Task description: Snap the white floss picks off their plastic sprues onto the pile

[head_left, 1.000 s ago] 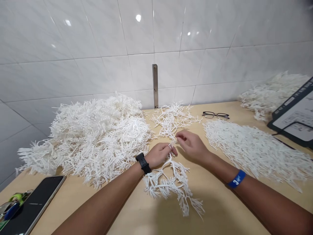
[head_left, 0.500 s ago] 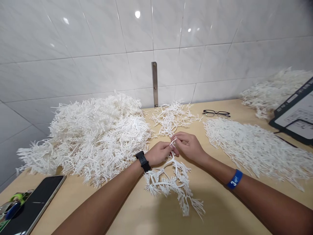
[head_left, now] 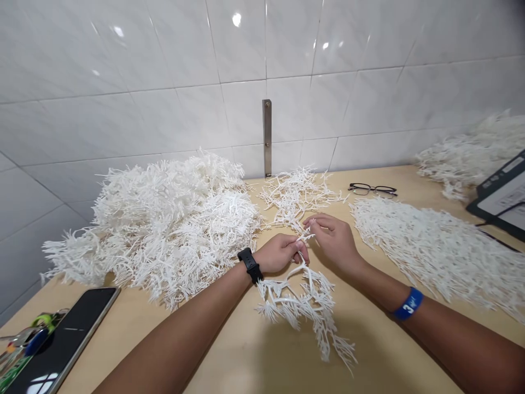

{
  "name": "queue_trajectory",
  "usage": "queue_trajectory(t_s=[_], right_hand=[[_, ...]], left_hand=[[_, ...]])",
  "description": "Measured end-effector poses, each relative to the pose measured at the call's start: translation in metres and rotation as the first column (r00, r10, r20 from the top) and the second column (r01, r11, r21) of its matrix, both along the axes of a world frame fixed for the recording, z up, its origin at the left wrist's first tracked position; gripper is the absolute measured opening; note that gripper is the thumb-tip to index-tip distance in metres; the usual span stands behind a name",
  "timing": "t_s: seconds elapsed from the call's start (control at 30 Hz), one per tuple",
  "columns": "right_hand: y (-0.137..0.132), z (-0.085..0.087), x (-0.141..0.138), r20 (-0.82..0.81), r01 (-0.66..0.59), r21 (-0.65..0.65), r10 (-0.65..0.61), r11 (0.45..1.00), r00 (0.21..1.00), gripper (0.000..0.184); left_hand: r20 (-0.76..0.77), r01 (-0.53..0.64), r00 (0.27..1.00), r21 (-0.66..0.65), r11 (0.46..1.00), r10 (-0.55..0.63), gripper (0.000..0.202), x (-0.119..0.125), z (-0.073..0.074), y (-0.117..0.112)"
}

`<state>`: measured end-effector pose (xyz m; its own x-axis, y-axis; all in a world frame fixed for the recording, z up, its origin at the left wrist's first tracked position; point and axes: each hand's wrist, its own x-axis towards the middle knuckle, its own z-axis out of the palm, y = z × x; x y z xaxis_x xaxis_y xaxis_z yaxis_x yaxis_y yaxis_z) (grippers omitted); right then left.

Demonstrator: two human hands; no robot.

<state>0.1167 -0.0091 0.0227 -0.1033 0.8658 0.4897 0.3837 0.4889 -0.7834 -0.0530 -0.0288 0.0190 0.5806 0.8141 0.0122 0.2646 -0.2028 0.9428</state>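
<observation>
My left hand (head_left: 279, 254), with a black watch on its wrist, is closed round the stem of a white branched plastic sprig (head_left: 305, 298). The sprig's feathery twigs hang toward me over the wood-coloured table, and its short upper tips stick out above the thumb. Just up and to the right, my right hand (head_left: 336, 243) has its thumb and forefinger pinched together close to those tips. Whatever lies in that pinch is too small to make out. Beyond both hands lies a loose heap of thin bare white twigs (head_left: 297, 194).
A large pile of white branched sprigs (head_left: 176, 230) fills the left. On the right lie a spread of short white pieces (head_left: 435, 246), glasses (head_left: 372, 189), another white heap (head_left: 467, 156) and a dark-edged panel (head_left: 502, 191). A phone (head_left: 69, 334) and keys (head_left: 24, 339) sit front left.
My right hand has drawn a little up and away from my left, which keeps hold of the sprig. The whole view has shifted slightly.
</observation>
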Motion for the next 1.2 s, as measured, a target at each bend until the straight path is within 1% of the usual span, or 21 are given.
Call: queue_trajectory(t_s=[0.13, 0.2, 0.27, 0.33, 0.37, 0.43, 0.47, 0.53, 0.6, 0.63, 0.7, 0.77, 0.83, 0.87, 0.9, 0.97, 1.03, 1.07, 1.1, 1.13, 1.2], right_hand=[[-0.004, 0.001, -0.006, 0.005, 0.024, -0.003, -0.024, 1.0, 1.0, 0.023], [-0.001, 0.004, -0.004, -0.006, 0.052, -0.001, -0.052, 0.999, 0.999, 0.023], [0.01, 0.007, 0.009, -0.063, 0.158, -0.001, -0.158, 0.987, 0.985, 0.022], [0.028, 0.01, 0.03, -0.145, 0.343, -0.003, -0.339, 0.939, 0.929, 0.021], [0.038, 0.01, 0.043, -0.158, 0.404, 0.003, -0.399, 0.915, 0.904, 0.02], [0.056, 0.008, 0.066, -0.061, 0.481, 0.083, -0.477, 0.873, 0.877, 0.022], [0.063, 0.006, 0.075, 0.006, 0.493, 0.158, -0.5, 0.856, 0.866, 0.024], [0.072, 0.001, 0.086, 0.111, 0.456, 0.315, -0.509, 0.832, 0.853, 0.024], [0.075, -0.005, 0.089, 0.159, 0.421, 0.393, -0.512, 0.817, 0.844, 0.024], [0.076, -0.007, 0.089, 0.167, 0.423, 0.394, -0.516, 0.816, 0.84, 0.025], [0.077, -0.01, 0.089, 0.164, 0.469, 0.343, -0.544, 0.813, 0.823, 0.029], [0.076, -0.011, 0.089, 0.151, 0.546, 0.297, -0.603, 0.784, 0.784, 0.035], [0.073, -0.008, 0.087, 0.133, 0.59, 0.304, -0.646, 0.748, 0.751, 0.041], [0.07, -0.007, 0.085, 0.116, 0.585, 0.322, -0.644, 0.744, 0.756, 0.043], [0.065, -0.005, 0.08, 0.096, 0.558, 0.338, -0.618, 0.758, 0.78, 0.044], [0.051, -0.001, 0.066, 0.073, 0.44, 0.332, -0.487, 0.834, 0.87, 0.037], [0.035, 0.001, 0.048, 0.12, 0.22, 0.225, -0.251, 0.949, 0.96, 0.028], [0.026, 0.001, 0.039, 0.164, 0.095, 0.161, -0.121, 0.982, 0.979, 0.026], [0.019, 0.001, 0.03, 0.211, -0.011, 0.119, -0.014, 0.993, 0.977, 0.025], [0.013, 0.001, 0.022, 0.268, -0.123, 0.084, 0.096, 0.989, 0.959, 0.025], [0.005, 0.0, 0.012, 0.356, -0.279, 0.035, 0.249, 0.96, 0.901, 0.025]], left_hand=[[0.044, 0.025, 0.999, -0.032, 0.999, -0.024, 0.041, 0.0, -0.002, 0.003], [0.048, 0.042, 0.998, -0.041, 0.998, -0.04, 0.041, 0.0, -0.002, 0.001], [0.027, 0.076, 0.997, -0.038, 0.996, -0.075, 0.041, -0.002, -0.001, -0.002], [0.013, 0.115, 0.993, -0.034, 0.993, -0.115, 0.043, -0.004, 0.0, -0.006], [0.021, 0.119, 0.993, -0.037, 0.992, -0.118, 0.044, -0.004, 0.0, -0.008], [0.075, 0.08, 0.994, -0.057, 0.995, -0.076, 0.048, -0.006, 0.0, -0.008], [0.124, 0.044, 0.992, -0.074, 0.996, -0.035, 0.049, -0.006, -0.001, -0.006], [0.252, -0.039, 0.965, -0.123, 0.992, 0.069, 0.05, -0.007, -0.003, -0.002], [0.378, -0.117, 0.908, -0.182, 0.976, 0.18, 0.049, -0.007, -0.006, 0.003], [0.418, -0.133, 0.884, -0.205, 0.97, 0.209, 0.049, -0.008, -0.008, 0.004], [0.462, -0.161, 0.848, -0.239, 0.958, 0.258, 0.047, -0.009, -0.01, 0.006], [0.48, -0.158, 0.838, -0.244, 0.957, 0.261, 0.046, -0.009, -0.01, 0.006], [0.494, -0.141, 0.832, -0.25, 0.958, 0.251, 0.048, -0.008, -0.01, 0.005], [0.502, -0.134, 0.827, -0.26, 0.956, 0.252, 0.05, -0.007, -0.01, 0.004], [0.506, -0.132, 0.822, -0.275, 0.952, 0.26, 0.051, -0.007, -0.01, 0.004], [0.501, -0.139, 0.819, -0.3, 0.944, 0.28, 0.052, -0.006, -0.009, 0.003], [0.492, -0.157, 0.821, -0.294, 0.943, 0.29, 0.051, -0.005, -0.01, 0.004], [0.491, -0.164, 0.822, -0.28, 0.946, 0.288, 0.05, -0.005, -0.011, 0.004], [0.494, -0.167, 0.823, -0.261, 0.951, 0.28, 0.049, -0.005, -0.012, 0.004], [0.496, -0.164, 0.826, -0.24, 0.957, 0.266, 0.048, -0.005, -0.013, 0.004], [0.493, -0.144, 0.84, -0.202, 0.969, 0.227, 0.047, -0.006, -0.014, 0.003]])
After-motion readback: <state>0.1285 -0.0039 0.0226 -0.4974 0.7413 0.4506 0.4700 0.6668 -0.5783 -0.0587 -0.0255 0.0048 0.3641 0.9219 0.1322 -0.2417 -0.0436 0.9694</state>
